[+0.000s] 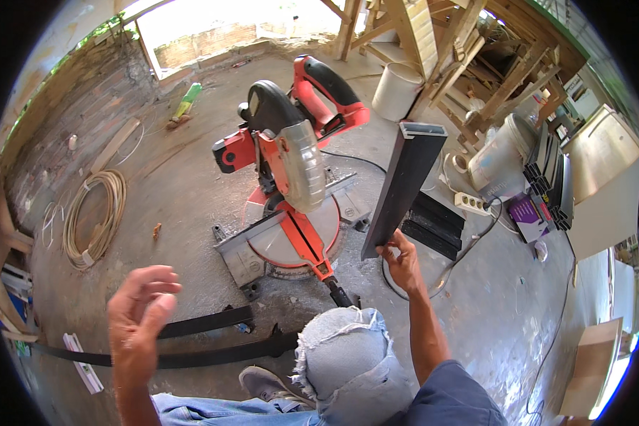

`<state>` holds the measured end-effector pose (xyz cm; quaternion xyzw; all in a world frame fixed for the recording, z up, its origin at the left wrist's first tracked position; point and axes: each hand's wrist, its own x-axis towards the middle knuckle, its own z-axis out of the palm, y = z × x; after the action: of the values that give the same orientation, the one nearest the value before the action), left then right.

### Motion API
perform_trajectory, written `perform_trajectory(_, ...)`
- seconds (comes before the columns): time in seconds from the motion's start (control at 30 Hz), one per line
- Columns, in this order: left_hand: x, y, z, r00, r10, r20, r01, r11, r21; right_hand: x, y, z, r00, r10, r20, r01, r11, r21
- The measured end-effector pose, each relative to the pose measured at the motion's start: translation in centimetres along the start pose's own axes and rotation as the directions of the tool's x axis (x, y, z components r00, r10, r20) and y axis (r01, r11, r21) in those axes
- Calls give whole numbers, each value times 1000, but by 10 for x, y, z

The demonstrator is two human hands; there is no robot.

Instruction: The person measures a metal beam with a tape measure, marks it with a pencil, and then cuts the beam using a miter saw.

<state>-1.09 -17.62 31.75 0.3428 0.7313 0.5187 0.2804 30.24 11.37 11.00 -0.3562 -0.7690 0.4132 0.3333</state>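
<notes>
right hand (402, 264) grips dark profile (403, 186) | concrete floor (184, 192) | miter saw (291, 177)

Bare concrete floor (184, 206) lies open to the left of the red saw (291, 170), as far as the coiled hose (92, 213). Straight ahead the saw blocks the way. Two long dark strips (213, 341) lie across the floor near the knee (348, 348). On the right, stacked dark bars (433, 224), a power strip (472, 204) and buckets (500, 156) crowd the floor.
</notes>
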Motion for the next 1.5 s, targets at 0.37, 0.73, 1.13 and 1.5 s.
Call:
perform_trajectory(0.37, 21, -53, 53, 980, 114, 162, -76, 972, -224, -2, -77, 130, 771, -296, 563, 207, 954, 218)
perform_trajectory(0.73, 19, -74, 39, 990, 60, -126, -107, 907, -408, -14, -114, 176, 823, -341, 454, 208, 925, 318)
perform_trajectory(1.13, 32, -69, 2, 949, 58, -310, -106, 984, -141, -45, 2, 227, -31, -294, 955, 551, 793, 262)
perform_trajectory(1.5, 40, -83, -24, 900, 110, -421, -130, 991, -18, -54, 3, 251, -284, -320, 904, 701, 573, 424)
